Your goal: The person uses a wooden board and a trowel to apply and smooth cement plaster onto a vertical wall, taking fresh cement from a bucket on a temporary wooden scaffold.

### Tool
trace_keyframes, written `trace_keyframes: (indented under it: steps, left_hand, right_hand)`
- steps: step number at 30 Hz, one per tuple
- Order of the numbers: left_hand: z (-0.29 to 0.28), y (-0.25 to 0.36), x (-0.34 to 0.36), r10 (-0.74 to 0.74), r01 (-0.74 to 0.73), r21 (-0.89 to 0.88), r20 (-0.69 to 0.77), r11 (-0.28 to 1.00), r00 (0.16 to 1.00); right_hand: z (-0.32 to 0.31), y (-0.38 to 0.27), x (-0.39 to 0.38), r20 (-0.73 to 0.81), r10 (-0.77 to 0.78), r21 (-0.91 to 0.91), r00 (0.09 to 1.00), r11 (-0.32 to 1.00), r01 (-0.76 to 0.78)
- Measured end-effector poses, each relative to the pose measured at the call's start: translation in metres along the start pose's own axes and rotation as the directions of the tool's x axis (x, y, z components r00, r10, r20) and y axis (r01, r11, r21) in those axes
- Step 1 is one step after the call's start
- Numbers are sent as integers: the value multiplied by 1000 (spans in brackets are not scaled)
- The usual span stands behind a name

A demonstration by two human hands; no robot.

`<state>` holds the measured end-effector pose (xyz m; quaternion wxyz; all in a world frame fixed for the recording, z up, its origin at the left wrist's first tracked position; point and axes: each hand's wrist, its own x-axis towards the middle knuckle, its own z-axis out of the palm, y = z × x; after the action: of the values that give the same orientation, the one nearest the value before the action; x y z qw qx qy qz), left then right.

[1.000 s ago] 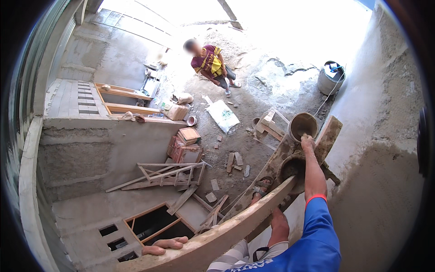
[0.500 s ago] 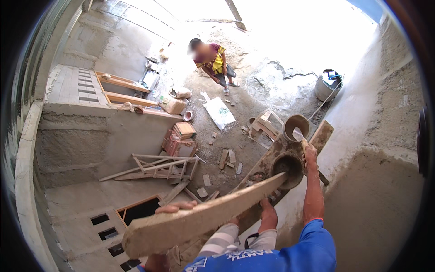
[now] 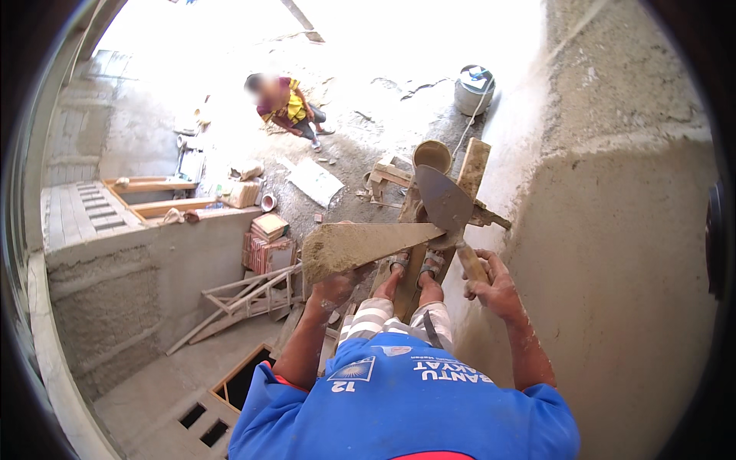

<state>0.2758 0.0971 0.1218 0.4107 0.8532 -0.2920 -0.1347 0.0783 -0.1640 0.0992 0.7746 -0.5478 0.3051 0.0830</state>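
Left hand (image 3: 343, 285) clasps the wooden board (image 3: 356, 247) from beneath, right hand (image 3: 494, 285) grips the trowel (image 3: 445, 199); slack fingers could drop either.

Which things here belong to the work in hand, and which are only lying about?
Seemingly in use:
trowel, in the right hand
wooden board, in the left hand
bucket beyond the trowel, probably

Apparently just lying about:
white sack
reddish tile stack
wooden frame

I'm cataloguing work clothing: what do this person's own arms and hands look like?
The left hand and right hand show no gloves. Short blue sleeves leave both forearms bare, with red trim showing at the left sleeve's edge. Pale smears mark the right forearm.
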Motion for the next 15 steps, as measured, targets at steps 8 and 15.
trace_keyframes:
  steps: [8,15]
  left_hand:
    - [16,14,8,224,-235,89,120,968,967]
    - [18,31,-6,266,-277,278,77,920,961]
  right_hand:
    - [67,-42,-89,-13,-525,-643,851,656,395]
    - [66,75,-53,-57,-424,-611,904,731,304]
